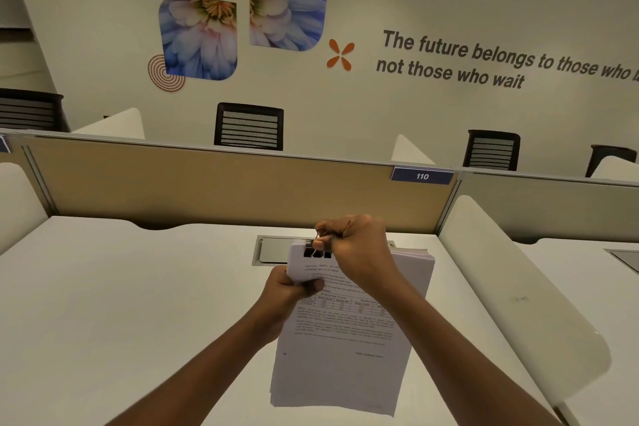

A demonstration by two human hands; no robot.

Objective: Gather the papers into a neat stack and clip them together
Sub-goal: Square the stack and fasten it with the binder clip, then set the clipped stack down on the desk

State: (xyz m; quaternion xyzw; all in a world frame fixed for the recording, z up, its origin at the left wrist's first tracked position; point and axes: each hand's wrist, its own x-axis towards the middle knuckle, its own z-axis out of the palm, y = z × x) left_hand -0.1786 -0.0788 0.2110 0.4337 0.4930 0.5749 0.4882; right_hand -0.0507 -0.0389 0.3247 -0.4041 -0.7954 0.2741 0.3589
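Note:
A thick stack of printed white papers (340,356) is held up above the desk, its top edge away from me. My left hand (288,290) grips the stack's left edge near the top, thumb on the front page. A black binder clip (316,252) sits on the stack's top edge near the left corner. My right hand (356,247) is closed over the clip's wire handles, pinching them between thumb and fingers. The clip's jaws are partly hidden by my fingers.
The white desk (138,304) has a grey cable hatch (273,251) behind the papers. A tan partition (207,187) with a "110" tag (422,176) closes the back. White side dividers (511,290) stand left and right. Black chairs stand beyond the partition.

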